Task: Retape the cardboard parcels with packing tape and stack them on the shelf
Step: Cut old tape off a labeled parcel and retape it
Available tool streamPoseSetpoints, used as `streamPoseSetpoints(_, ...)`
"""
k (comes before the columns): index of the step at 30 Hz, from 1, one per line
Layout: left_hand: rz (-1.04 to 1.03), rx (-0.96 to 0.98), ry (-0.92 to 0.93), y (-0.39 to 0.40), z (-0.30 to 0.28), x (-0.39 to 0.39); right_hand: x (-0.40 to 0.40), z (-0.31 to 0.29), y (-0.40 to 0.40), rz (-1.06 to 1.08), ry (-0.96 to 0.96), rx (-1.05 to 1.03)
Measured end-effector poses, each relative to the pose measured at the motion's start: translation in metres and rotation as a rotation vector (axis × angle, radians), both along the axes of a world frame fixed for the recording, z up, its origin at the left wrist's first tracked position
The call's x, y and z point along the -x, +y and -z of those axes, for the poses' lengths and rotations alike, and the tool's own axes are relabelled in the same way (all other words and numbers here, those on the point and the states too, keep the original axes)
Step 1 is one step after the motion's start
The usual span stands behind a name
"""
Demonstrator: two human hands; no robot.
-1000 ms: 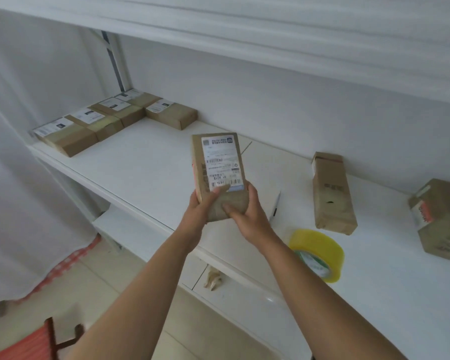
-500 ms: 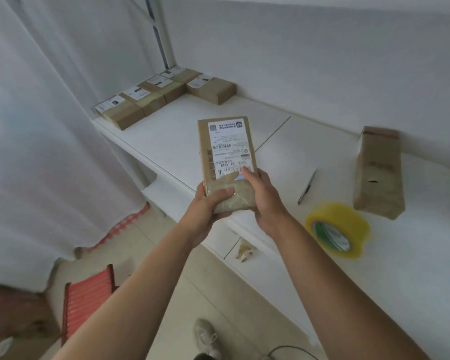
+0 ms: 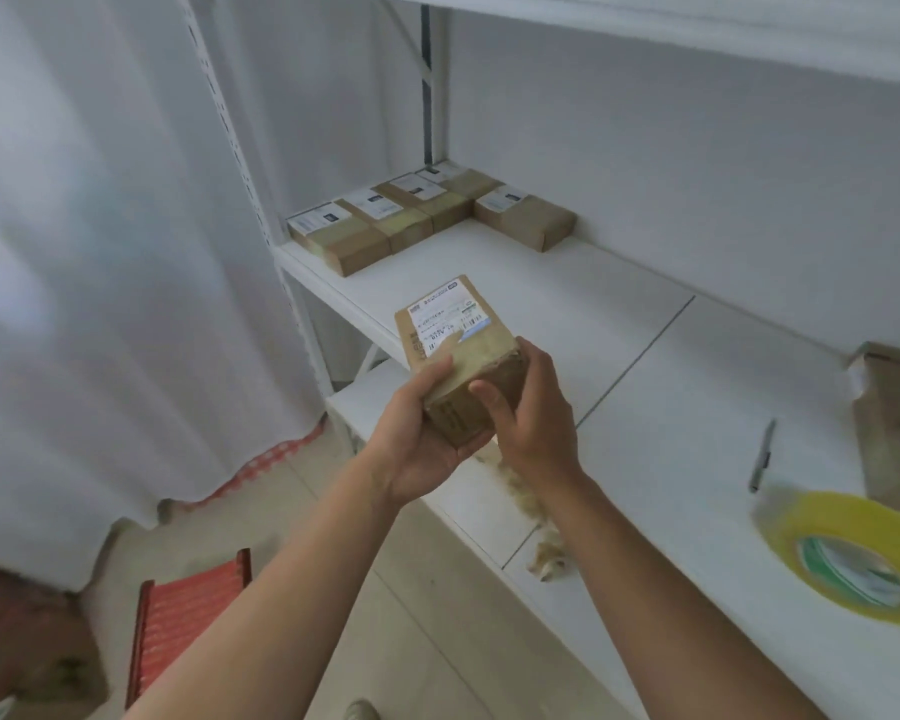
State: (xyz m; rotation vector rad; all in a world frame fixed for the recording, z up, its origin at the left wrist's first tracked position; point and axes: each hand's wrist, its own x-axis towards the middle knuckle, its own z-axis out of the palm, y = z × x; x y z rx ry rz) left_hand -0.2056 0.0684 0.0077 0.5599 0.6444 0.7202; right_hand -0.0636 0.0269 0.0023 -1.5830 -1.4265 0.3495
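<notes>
A person holds a small cardboard parcel [image 3: 455, 356] in both hands just above the front edge of a white shelf [image 3: 645, 314], its shipping label facing up. Within the last second the parcel has tipped from near upright to a slant, its labelled end now pointing toward the row of stacked parcels [image 3: 417, 215] at the shelf's far left corner, and the view has swung that way too. The left hand [image 3: 417, 439] cups the parcel from below with the thumb pressed on the taped end; the right hand [image 3: 533, 407] grips the near end, fingers curled round its side. The yellow roll of packing tape [image 3: 848, 553] and a pen [image 3: 762, 454] lie untouched on the shelf to the right, beside another parcel [image 3: 894, 407] at the frame edge. By the look of it the taping of this parcel is done, and it is headed for the row.
</notes>
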Motion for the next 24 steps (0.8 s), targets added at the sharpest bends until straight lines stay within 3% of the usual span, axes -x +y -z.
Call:
streamPoseSetpoints(5, 0.028, -0.299, 0.185, 0.052, 0.007, 0.055, 0.053, -0.004, 0.038, -0.07, 0.577, 0.165)
streamPoseSetpoints(7, 0.066, -0.362, 0.211, 0.069, 0.011, 0.065, 0.065, 0.0, 0.05, -0.028, 0.668, 0.228)
streamPoseSetpoints(17, 0.142, -0.343, 0.283, 0.135, 0.028, 0.057, 0.057, 0.032, 0.115, 0.086, 0.704, 0.332)
streamPoseSetpoints(24, 0.037, -0.199, 0.37, 0.193, 0.025, 0.047, 0.051, 0.048, 0.181, 0.079, 0.919, 0.265)
